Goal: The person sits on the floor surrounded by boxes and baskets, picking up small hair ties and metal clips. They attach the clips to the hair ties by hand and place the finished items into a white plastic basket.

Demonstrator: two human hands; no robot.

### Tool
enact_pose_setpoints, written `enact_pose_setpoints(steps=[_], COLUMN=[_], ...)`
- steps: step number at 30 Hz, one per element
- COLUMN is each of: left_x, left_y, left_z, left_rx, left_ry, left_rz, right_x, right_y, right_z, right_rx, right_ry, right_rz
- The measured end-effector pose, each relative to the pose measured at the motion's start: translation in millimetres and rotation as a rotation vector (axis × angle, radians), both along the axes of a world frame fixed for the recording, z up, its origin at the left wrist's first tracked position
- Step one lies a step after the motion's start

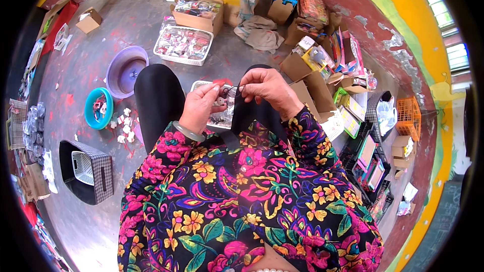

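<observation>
In front of my lap, both hands are raised close together. A thin dark loop (232,91), which looks like a hair tie, spans the small gap between them. My right hand (269,89) pinches it with thumb and forefinger. My left hand (199,105), with a pale bangle (189,131) at the wrist, has thumb and fingers pressed together at its other side; the fingertips hide exactly what is held there. Below the hands, between my knees, sits a white basket (197,84) with small dark and pale items, partly covered by my hands.
Ahead stands another white basket (182,60) of packaged small items, beside cardboard boxes (216,20). A purple basin (114,73), a teal bowl (89,106) and a checkered bin (103,176) are at left. Black crates (357,141) and an orange crate (408,117) stand at right.
</observation>
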State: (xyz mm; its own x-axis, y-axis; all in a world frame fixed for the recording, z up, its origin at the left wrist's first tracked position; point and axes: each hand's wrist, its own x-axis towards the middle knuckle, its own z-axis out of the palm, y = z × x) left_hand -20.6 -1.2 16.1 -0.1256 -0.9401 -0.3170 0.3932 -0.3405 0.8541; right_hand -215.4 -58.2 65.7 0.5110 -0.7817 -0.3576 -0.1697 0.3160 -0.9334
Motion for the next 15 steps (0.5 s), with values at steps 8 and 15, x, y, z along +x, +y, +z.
enact_pose_setpoints(steps=[8,15], left_x=[-9.5,-1.6], left_y=[3.1,1.6], left_z=[-0.3,-3.6], left_rx=[-0.072,0.010], left_ry=[-0.160,-0.019], left_rz=[-0.074,-0.077], right_x=[22.6,25.8], right_y=[2.2,9.5], right_z=[-8.7,-0.6], right_rx=[-0.641,-1.252], right_ry=[0.271,0.580], right_rz=[-0.085,0.197])
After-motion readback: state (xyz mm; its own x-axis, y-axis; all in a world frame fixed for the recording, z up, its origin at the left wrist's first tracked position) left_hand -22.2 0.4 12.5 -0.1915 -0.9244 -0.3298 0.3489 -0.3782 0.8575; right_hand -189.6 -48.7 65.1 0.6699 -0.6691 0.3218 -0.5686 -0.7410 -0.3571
